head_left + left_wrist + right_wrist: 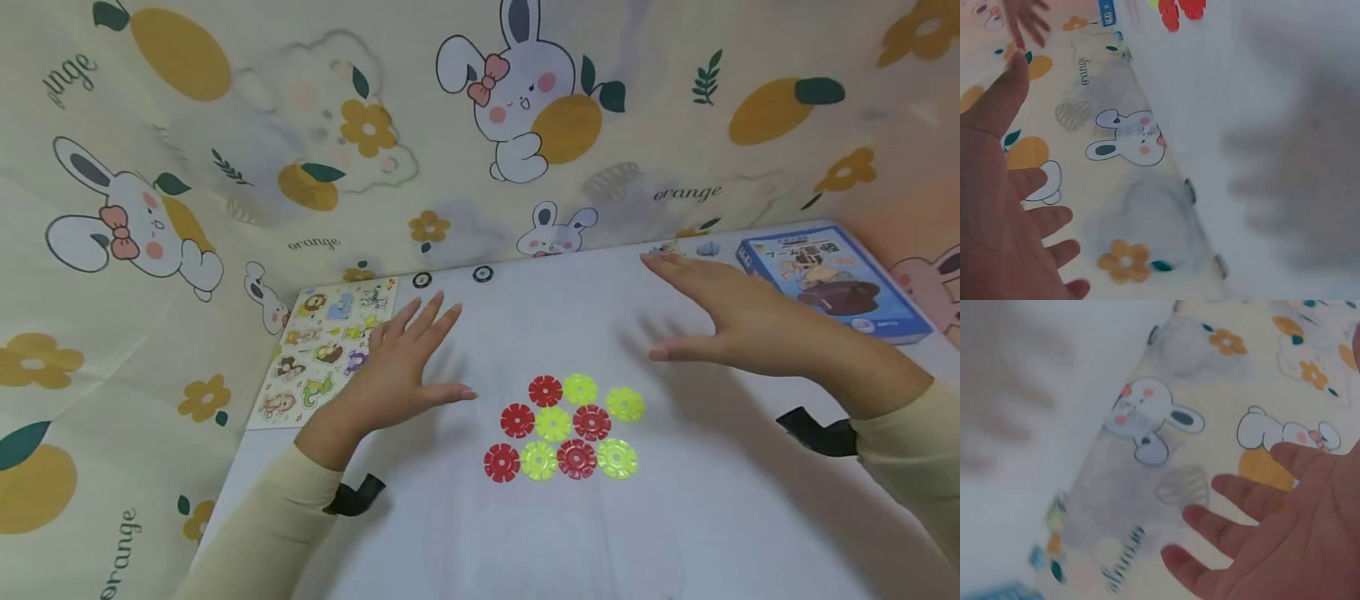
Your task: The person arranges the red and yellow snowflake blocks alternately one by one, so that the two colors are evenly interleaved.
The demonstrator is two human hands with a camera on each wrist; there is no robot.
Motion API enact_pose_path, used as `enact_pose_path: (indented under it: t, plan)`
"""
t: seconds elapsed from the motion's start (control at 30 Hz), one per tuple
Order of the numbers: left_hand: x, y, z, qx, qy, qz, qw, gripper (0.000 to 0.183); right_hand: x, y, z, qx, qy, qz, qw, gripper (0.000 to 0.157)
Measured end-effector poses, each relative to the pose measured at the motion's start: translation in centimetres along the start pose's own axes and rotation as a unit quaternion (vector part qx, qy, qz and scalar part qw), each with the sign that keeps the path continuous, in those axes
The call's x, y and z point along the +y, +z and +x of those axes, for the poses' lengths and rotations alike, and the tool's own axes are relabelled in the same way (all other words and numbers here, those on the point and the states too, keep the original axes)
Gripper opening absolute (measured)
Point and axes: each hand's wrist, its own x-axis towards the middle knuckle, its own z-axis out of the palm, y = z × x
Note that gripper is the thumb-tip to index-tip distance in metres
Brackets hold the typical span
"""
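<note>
Several red notched plastic discs (pixel 502 462) and yellow-green notched plastic discs (pixel 553 424) lie flat in rough rows on the white table. To their left, my left hand (pixel 405 367) is held above the table with fingers spread and thumb out towards the discs. My right hand (pixel 750 325) hovers on the other side, palm facing inward, fingers extended and thumb apart. Neither hand touches a disc. In the left wrist view the left hand (pixel 1004 194) holds nothing; the right wrist view shows the right hand (pixel 1297 519) with bare, spread fingers.
A sheet of animal stickers (pixel 322 354) lies at the back left, partly behind the left hand. At the back right is a blue box (pixel 836 279). Two small dark rings (pixel 483 273) sit by the back edge, against a printed cloth wall (pixel 480 217).
</note>
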Motion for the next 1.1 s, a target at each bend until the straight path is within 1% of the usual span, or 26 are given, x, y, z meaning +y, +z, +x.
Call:
enact_pose_path:
  t: [0.07, 0.13, 0.2, 0.3, 0.37, 0.43, 0.47, 0.5, 0.53, 0.63, 0.7, 0.73, 0.8, 0.87, 0.93, 1.03, 1.1]
  plan:
    - [0.0, 1.2, 0.0, 0.007, -0.001, -0.061, 0.9981, 0.096, 0.1, 1.1, 0.3, -0.002, -0.008, 0.05, 0.999, 0.101]
    - [0.2, 2.5, -0.1, 0.013, -0.011, -0.131, 0.9912, 0.091, 0.1, 2.3, 0.6, -0.003, -0.006, 0.101, 0.995, 0.099]
    - [0.5, 4.0, -0.3, 0.019, -0.026, -0.195, 0.9802, 0.086, 0.1, 3.8, 0.8, -0.002, -0.002, 0.142, 0.99, 0.097]
    - [1.3, 6.3, -0.2, 0.026, -0.045, -0.278, 0.9591, 0.08, 0.2, 6.2, 1.1, 0.002, -0.002, 0.191, 0.982, 0.093]
    - [2.0, 7.9, 0.2, 0.027, -0.06, -0.314, 0.947, 0.077, 0.2, 7.9, 1.5, -0.002, -0.004, 0.223, 0.975, 0.089]
    - [2.9, 9.4, 0.7, 0.026, -0.076, -0.341, 0.9366, 0.075, 0.3, 9.5, 2.0, -0.011, 0.001, 0.242, 0.97, 0.085]
    - [3.4, 10.0, 1.0, 0.023, -0.089, -0.345, 0.9339, 0.074, 0.2, 10.3, 2.2, -0.016, 0.003, 0.248, 0.969, 0.083]
    - [3.9, 10.7, 1.2, 0.022, -0.101, -0.344, 0.9332, 0.073, 0.2, 11.0, 2.4, -0.022, 0.008, 0.248, 0.969, 0.08]
    - [4.5, 11.3, 1.5, 0.022, -0.11, -0.335, 0.9356, 0.072, 0.1, 11.6, 2.7, -0.026, 0.014, 0.241, 0.97, 0.076]
    - [5.8, 12.6, 2.2, 0.036, -0.126, -0.273, 0.9531, 0.068, -0.1, 13.2, 3.2, -0.029, 0.028, 0.201, 0.979, 0.065]
    - [6.5, 13.2, 2.7, 0.055, -0.123, -0.224, 0.9654, 0.061, -0.5, 13.8, 3.5, -0.024, 0.039, 0.171, 0.984, 0.056]
    - [6.8, 13.4, 2.9, 0.065, -0.121, -0.204, 0.9692, 0.057, -0.7, 14.0, 3.6, -0.02, 0.043, 0.16, 0.986, 0.053]
    - [7.1, 13.6, 3.2, 0.081, -0.122, -0.187, 0.9714, 0.05, -1.0, 14.3, 3.7, -0.014, 0.053, 0.149, 0.987, 0.047]
    - [7.3, 13.7, 3.4, 0.09, -0.119, -0.191, 0.9701, 0.046, -1.3, 14.4, 3.8, -0.009, 0.06, 0.152, 0.986, 0.044]
    - [7.3, 13.7, 3.5, 0.094, -0.117, -0.221, 0.9636, 0.043, -1.4, 14.4, 3.9, -0.009, 0.069, 0.169, 0.983, 0.04]
    - [7.1, 13.6, 3.5, 0.103, -0.119, -0.28, 0.9471, 0.032, -1.5, 14.4, 4.0, -0.015, 0.08, 0.207, 0.975, 0.033]
    - [6.6, 13.5, 3.5, 0.11, -0.133, -0.32, 0.9316, 0.025, -1.6, 14.3, 4.2, -0.016, 0.093, 0.227, 0.969, 0.026]
